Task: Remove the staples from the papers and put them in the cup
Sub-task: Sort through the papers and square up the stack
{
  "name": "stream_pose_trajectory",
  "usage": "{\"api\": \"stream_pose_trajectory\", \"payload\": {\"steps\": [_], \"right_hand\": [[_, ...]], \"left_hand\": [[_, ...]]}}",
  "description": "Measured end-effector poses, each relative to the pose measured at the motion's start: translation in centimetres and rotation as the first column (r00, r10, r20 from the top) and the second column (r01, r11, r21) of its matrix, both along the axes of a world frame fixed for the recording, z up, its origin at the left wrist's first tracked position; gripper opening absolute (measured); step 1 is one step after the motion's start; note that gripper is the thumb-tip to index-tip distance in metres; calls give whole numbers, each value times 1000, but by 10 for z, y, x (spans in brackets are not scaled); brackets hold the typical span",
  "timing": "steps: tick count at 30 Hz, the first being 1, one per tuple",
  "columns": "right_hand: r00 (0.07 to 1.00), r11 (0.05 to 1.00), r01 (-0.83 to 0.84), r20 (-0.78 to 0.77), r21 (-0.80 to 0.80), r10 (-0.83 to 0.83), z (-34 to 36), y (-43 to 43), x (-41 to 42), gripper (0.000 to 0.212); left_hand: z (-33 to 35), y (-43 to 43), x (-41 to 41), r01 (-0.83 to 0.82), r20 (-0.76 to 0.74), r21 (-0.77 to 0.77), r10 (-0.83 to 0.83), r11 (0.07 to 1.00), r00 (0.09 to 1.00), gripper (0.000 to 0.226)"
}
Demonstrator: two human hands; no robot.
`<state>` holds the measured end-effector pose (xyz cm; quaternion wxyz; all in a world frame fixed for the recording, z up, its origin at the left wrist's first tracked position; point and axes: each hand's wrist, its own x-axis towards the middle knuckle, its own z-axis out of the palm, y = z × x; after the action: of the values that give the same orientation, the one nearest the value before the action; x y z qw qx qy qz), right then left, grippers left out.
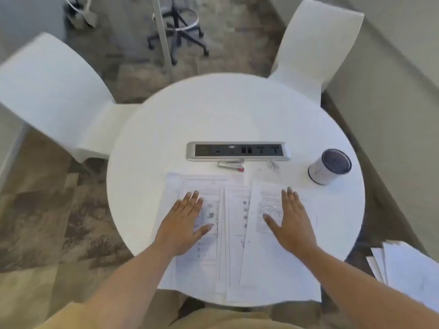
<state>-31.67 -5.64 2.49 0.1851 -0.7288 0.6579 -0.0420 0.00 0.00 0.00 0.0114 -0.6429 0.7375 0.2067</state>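
Both hands lie spread and flat on the papers [235,233] at the table's [166,119] near edge, left hand [184,224] and right hand [291,224] holding nothing; the cup [329,166] stands by the right edge, nearer the right hand; staples too small to tell.

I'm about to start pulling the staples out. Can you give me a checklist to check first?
1. Cup upright and open on top: ok, standing right of the papers.
2. Papers within reach: ok, spread along the near edge of the table.
3. Both hands free: ok, left hand and right hand lie flat and open on the sheets.
4. Tool near: ok, beside the socket strip.
5. Staples findable: cannot tell, too blurry.
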Motion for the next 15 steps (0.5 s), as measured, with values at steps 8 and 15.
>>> {"api": "stream_pose_trajectory", "payload": {"steps": [8, 15], "right_hand": [[993, 976, 9, -113, 217, 16, -39, 53, -12, 95], [997, 967, 4, -75, 255, 16, -38, 53, -14, 93]], "left_hand": [[-33, 34, -16, -56, 34, 95, 53, 994, 998, 85], [-35, 31, -17, -42, 94, 34, 39, 999, 995, 88]]}}
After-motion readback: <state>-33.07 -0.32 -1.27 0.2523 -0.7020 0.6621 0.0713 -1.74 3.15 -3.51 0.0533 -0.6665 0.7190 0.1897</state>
